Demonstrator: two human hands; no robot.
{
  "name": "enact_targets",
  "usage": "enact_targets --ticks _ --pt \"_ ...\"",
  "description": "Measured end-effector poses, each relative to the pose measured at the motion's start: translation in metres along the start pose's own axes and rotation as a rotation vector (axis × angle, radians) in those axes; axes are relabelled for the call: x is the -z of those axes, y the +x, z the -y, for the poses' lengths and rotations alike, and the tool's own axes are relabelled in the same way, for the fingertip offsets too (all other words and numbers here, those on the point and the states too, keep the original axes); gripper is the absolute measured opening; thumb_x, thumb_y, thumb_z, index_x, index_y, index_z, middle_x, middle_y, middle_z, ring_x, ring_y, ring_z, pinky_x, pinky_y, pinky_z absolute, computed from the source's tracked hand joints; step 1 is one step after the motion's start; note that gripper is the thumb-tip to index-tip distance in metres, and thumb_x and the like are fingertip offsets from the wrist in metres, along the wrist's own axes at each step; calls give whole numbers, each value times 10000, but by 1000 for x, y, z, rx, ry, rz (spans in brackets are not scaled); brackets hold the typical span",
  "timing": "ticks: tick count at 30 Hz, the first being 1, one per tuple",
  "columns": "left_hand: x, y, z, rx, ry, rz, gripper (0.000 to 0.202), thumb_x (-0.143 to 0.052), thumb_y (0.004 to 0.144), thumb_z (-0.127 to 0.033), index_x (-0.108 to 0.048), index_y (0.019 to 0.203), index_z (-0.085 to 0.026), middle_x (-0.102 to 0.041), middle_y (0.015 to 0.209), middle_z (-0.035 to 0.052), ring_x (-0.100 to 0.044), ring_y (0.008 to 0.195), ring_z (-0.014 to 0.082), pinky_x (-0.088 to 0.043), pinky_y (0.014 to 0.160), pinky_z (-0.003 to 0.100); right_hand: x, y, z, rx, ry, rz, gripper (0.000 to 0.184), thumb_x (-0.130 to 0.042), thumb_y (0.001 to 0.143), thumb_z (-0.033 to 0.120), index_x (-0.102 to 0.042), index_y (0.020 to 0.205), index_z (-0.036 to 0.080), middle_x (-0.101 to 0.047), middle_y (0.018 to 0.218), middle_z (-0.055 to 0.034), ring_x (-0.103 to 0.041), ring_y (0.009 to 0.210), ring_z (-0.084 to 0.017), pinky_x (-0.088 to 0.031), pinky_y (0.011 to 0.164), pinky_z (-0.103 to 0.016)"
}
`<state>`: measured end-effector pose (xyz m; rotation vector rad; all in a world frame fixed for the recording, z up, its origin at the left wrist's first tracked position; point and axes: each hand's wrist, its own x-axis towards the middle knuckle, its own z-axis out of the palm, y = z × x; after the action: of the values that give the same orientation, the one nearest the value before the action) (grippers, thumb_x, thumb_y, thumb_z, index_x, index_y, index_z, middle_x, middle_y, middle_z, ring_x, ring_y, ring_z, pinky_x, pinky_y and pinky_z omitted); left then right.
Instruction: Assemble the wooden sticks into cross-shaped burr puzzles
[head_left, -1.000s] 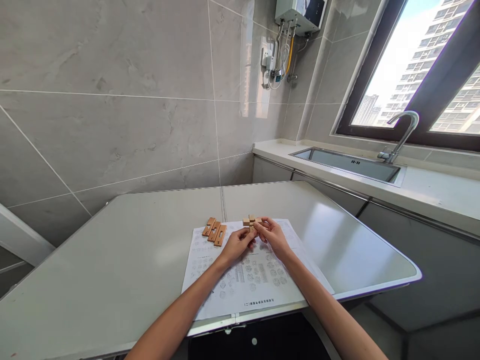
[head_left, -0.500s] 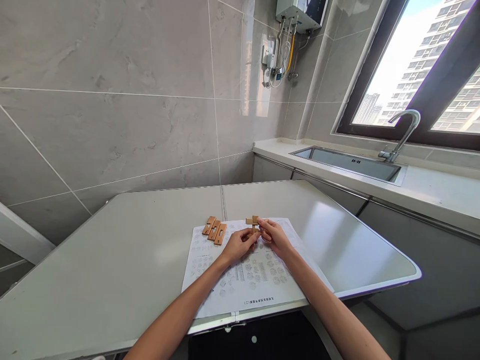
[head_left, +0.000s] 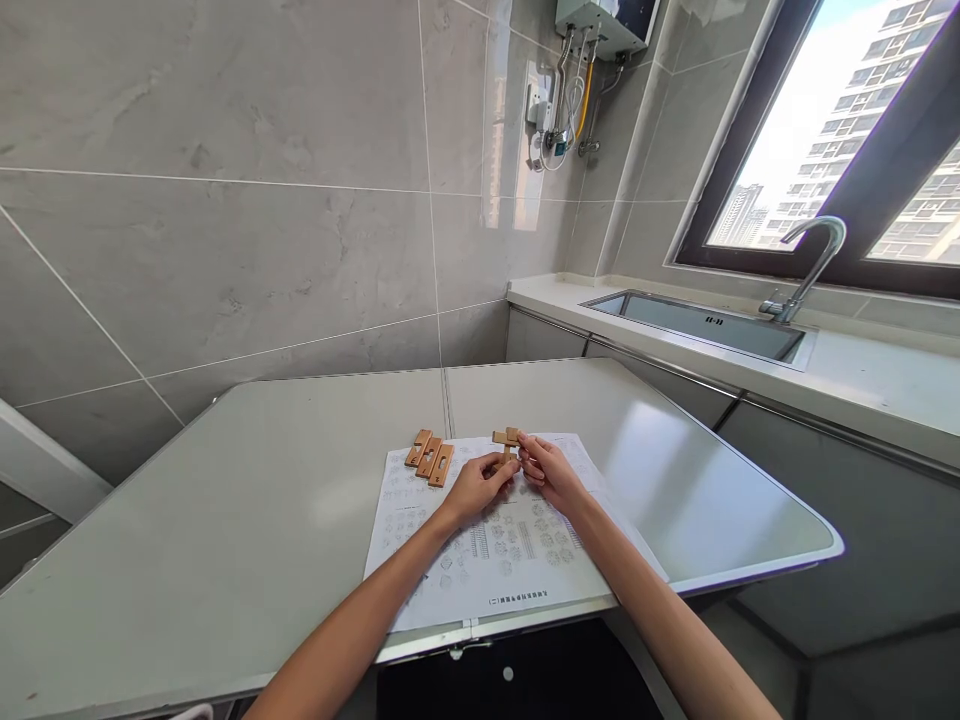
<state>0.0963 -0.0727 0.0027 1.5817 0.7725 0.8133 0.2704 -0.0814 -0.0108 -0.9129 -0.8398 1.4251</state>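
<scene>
Over the far part of a printed sheet, my left hand (head_left: 480, 487) pinches the lower end of some joined wooden puzzle pieces (head_left: 507, 437). My right hand (head_left: 550, 471) grips the upper right end of the same pieces between thumb and fingers. They form a cross-like shape, partly hidden by my fingers. Left of my hands, three flat wooden puzzle pieces (head_left: 430, 457) with cut-out slots lie side by side, slanted, at the sheet's upper left corner. The printed sheet (head_left: 517, 570) bears rows of small diagrams and lies under both hands.
A white folding table (head_left: 247, 500) with a centre seam carries everything. Tiled wall (head_left: 285, 270) rises behind it. To the right runs a counter (head_left: 885, 385) with a sink (head_left: 690, 322) and a tap (head_left: 814, 265), below a window. A water heater (head_left: 604, 25) hangs in the corner.
The view has shifted very slightly. Both hands keep their grip on the wooden pieces, with hardly any movement; the three loose pieces lie as before.
</scene>
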Motion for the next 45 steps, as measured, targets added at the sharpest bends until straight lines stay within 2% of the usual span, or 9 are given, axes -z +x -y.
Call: enact_targets --ticks 9,15,18,23,30,34,37,41,45 --pt "7 3 -4 122 -421 -96 436 -749 866 -544 -758 987 -125 -615 804 37 -519 662 113 -434 672 279 -4 -3 0 11 -103 -90 497 -759 806 651 -683 1021 209 -448 600 87 -295 429 -53 -184 402 -215" --pt "9 2 -8 135 -509 -101 372 -739 878 -510 -732 904 -139 -626 802 35 -521 666 114 -447 678 266 -10 -8 -2 43 -331 61 481 -702 860 649 -727 1046 206 -543 682 41 -412 485 -70 -309 446 -218" --pt "9 0 -10 123 -510 -94 384 -722 896 -521 -739 928 -139 -647 831 53 -536 682 121 -468 692 265 -9 -8 -3 59 -330 91 471 -687 875 649 -740 1038 209 -569 742 23 -431 506 -71 -342 465 -223" --pt "9 0 -8 98 -502 -127 429 -724 897 -546 -749 1108 -173 -697 1077 104 -627 831 159 -523 740 286 -6 -5 -3 110 -267 -5 443 -728 842 644 -706 914 207 -569 755 20 -444 513 -75 -341 448 -226" --pt "9 4 1 77 -473 -230 422 -746 874 -553 -766 1050 -170 -656 1229 124 -633 920 178 -535 749 283 -2 0 -3 146 -149 -175 478 -792 774 653 -626 798 205 -527 667 44 -391 469 -72 -290 402 -242" --pt "9 5 2 77 -472 -231 405 -751 872 -541 -763 1016 -162 -652 1200 118 -609 897 162 -511 712 262 1 2 -3 120 -48 -175 458 -769 809 647 -625 835 213 -644 865 -21 -494 531 -90 -352 411 -251" --pt "9 5 2 80 -464 -216 427 -745 874 -549 -755 1036 -154 -653 1124 110 -587 823 140 -497 694 258 2 4 -3 105 1 -120 448 -713 844 667 -610 896 234 -695 1047 -85 -666 712 -184 -435 459 -285" --pt "8 4 0 73 -429 -189 449 -739 867 -570 -753 1010 -144 -641 1003 83 -554 728 118 -477 672 259 5 7 -4 93 20 -134 483 -570 892 742 -515 915 263 -709 960 -97 -719 830 -266 -446 466 -307" --pt "7 2 -3 78 -393 -164 423 -723 883 -566 -754 992 -158 -622 951 54 -547 706 109 -469 689 267 6 7 -3 85 47 -173 460 -631 869 705 -451 896 282 -613 768 -15 -595 610 -186 -339 392 -266"
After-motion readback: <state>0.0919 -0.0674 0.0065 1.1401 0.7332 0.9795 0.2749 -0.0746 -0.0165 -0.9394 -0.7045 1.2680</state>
